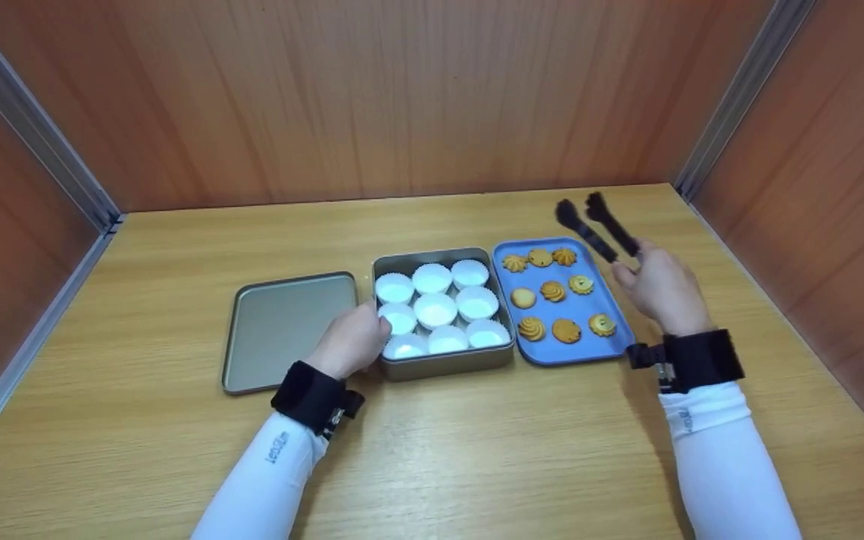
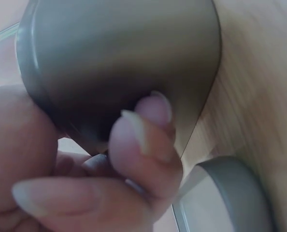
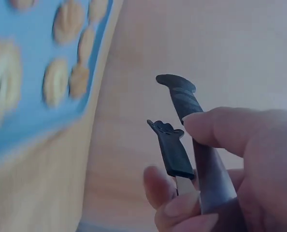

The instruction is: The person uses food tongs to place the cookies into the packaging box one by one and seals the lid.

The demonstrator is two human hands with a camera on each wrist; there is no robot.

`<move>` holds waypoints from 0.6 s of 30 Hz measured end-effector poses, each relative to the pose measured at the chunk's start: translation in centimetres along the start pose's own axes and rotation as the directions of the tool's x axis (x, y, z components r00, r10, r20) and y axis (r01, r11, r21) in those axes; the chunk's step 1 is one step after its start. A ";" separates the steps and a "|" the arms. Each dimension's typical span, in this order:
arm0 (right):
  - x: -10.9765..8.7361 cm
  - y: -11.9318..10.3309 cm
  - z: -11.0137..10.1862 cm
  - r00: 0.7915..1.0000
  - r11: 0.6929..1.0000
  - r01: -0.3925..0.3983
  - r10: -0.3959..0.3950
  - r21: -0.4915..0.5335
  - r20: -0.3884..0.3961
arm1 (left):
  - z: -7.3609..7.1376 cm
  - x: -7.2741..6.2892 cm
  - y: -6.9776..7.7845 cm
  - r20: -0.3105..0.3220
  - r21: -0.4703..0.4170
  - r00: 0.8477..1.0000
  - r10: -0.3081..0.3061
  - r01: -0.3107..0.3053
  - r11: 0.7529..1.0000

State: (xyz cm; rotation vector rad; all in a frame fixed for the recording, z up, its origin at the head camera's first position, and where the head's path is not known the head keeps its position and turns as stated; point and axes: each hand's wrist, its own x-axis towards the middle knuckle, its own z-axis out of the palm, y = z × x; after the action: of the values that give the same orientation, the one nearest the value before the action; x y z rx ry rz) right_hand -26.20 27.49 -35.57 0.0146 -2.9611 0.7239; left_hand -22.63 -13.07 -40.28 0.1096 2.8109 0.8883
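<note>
A square metal tin [image 1: 447,366] stands mid-table, filled with white paper baking cups [image 1: 436,309] in rows. My left hand [image 1: 349,339] grips the tin's left side near its front corner; in the left wrist view, curled fingers [image 2: 148,140] touch the outer wall [image 2: 119,48] while the thumb is at the rim. In my right hand [image 1: 666,291] is a pair of tongs [image 1: 589,235], dark-tipped and spread apart with nothing between the tips. They are held above the back right corner of a blue tray [image 1: 544,353], which bears several cookies [image 1: 553,291].
Left of the tin lies a shallow metal lid [image 1: 282,322], flat on the wooden table [image 1: 139,360]. The tray sits close against the tin's right side. Wood-grain panels [image 1: 402,97] with metal corner posts rise at the back and both sides.
</note>
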 end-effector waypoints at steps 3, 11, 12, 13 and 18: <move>0.0 -1.5 1.6 0.999 0.999 0.045 -0.045 -0.007 0.018 | 0.0 0.0 0.0 -0.002 0.002 1.000 0.003 -0.003 1.000; 0.1 -2.4 4.6 0.994 0.983 0.095 -0.086 -0.157 0.062 | 0.2 -0.1 0.0 -0.013 0.014 0.999 0.036 -0.036 0.999; 0.1 -2.4 4.8 0.995 0.981 0.094 -0.085 -0.172 0.061 | 0.2 -0.2 0.0 -0.010 0.009 0.999 0.032 -0.032 0.999; 0.1 -2.4 5.0 0.995 0.979 0.092 -0.083 -0.181 0.060 | 0.2 -0.2 0.0 -0.007 0.006 1.000 0.027 -0.027 1.000; 0.3 -2.3 5.8 0.994 0.973 0.098 -0.086 -0.210 0.068 | 0.3 -0.4 0.2 0.011 -0.004 1.000 0.006 -0.006 1.000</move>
State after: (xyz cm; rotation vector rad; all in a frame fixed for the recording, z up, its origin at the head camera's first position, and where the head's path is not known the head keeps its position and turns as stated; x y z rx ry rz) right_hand -26.91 22.79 -39.67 0.1597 -3.0527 0.3993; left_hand -22.13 -12.83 -40.34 0.1221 2.7997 0.8923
